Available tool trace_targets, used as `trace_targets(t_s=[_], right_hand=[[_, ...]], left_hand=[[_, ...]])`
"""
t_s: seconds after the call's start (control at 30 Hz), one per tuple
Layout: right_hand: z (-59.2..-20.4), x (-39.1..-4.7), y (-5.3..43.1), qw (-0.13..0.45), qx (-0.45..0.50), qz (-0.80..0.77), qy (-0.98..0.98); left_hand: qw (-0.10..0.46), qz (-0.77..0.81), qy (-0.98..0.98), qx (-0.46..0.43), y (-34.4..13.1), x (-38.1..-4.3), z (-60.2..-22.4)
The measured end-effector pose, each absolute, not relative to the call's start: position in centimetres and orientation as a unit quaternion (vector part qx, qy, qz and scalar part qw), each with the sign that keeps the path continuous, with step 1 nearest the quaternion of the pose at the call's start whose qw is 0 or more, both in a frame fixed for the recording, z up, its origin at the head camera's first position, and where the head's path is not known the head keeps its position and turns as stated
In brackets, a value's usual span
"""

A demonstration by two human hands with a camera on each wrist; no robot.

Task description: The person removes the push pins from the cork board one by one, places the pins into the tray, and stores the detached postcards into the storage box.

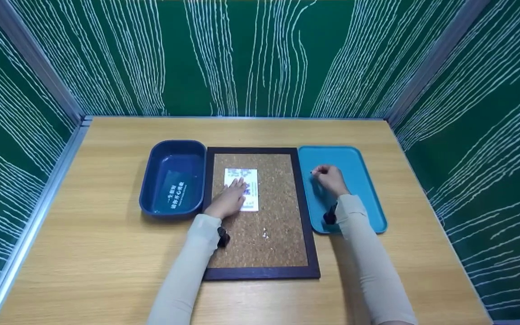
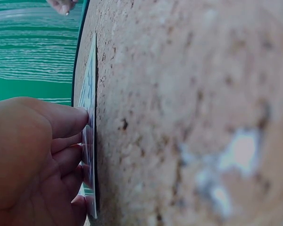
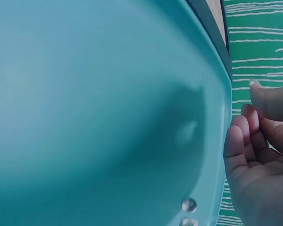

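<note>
My left hand [image 1: 229, 198] lies with its fingers straight on a white card with purple print [image 1: 252, 198], pressing it against a cork board [image 1: 282, 203]. In the left wrist view the fingertips touch the face of the card [image 2: 90, 103], seen edge-on. Over the turquoise tray [image 1: 359, 216] my right hand [image 1: 332, 179] pinches a tiny thing, apparently a clear pushpin [image 1: 311, 172], between thumb and forefinger; most of it is hidden. Small clear pushpins [image 3: 189, 205] lie in the tray near its edge. Several shiny clear bits [image 1: 265, 233] sit low on the cork.
A dark blue bin [image 1: 145, 198] stands left of the board, with a dark green printed card [image 1: 176, 192] in it. The board's dark frame [image 1: 260, 273] touches the tray side. Green patterned walls [image 1: 260, 58] enclose the wooden table [image 1: 84, 253] at the back and sides.
</note>
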State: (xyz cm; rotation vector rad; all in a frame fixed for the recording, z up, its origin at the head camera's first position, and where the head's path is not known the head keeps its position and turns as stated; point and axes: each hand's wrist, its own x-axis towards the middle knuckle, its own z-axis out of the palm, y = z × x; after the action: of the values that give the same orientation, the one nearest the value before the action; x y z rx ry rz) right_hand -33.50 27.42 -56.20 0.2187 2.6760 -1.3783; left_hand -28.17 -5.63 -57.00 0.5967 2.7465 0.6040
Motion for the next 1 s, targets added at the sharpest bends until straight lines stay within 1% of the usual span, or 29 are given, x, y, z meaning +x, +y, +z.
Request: trace_targets(t_s=[0.2,0.43,0.6,1.0], right_hand=[[-56.4,-33.3,28.5,0.064,0.077,-0.456,0.884],[-56.5,-32.8,29.5,0.039,0.053,-0.447,0.892],[-56.6,-32.6,30.1,0.033,0.057,-0.437,0.897],[-56.8,-32.4,31.7,0.053,0.073,-0.433,0.897]], left_hand=[[0.130,0.213,0.947,0.204,-5.6,-28.0,-57.0],[0.131,0.209,0.947,0.205,-5.6,-28.0,-57.0],[0.131,0.207,0.948,0.205,-5.6,-28.0,-57.0],[0.135,0.207,0.948,0.200,-5.5,-28.1,-57.0]])
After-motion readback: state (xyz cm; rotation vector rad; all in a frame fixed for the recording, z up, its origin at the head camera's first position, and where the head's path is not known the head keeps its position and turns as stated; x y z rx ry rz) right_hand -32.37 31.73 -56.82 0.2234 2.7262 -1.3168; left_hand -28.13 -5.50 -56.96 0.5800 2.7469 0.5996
